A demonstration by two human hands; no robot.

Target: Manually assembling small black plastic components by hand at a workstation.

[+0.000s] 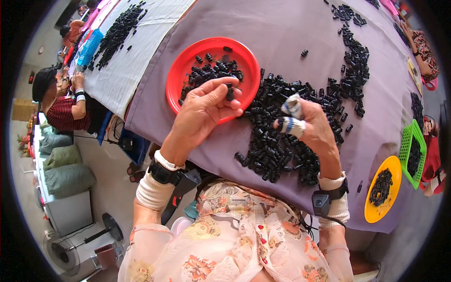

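Observation:
My left hand [203, 104] is over the near edge of a red round tray [170, 80], closed round a small black cylindrical plastic part [229, 92]. More black parts [211, 71] lie heaped inside the tray. My right hand [307, 123] hovers above a large loose pile of the same black parts [275, 150]. Striped white cloth wraps two of its digits, which are bent inward. A dark spot shows at one fingertip; whether it is a held part I cannot make out. Both wrists carry white cuffs and black strapped devices.
A yellow plate [393, 207] with dark bits and a green basket [404, 155] of black pieces stand at the right. More parts trail to the far right. At left, a person [66, 101] works by a white-covered table [127, 77]; a fan [63, 251] stands below.

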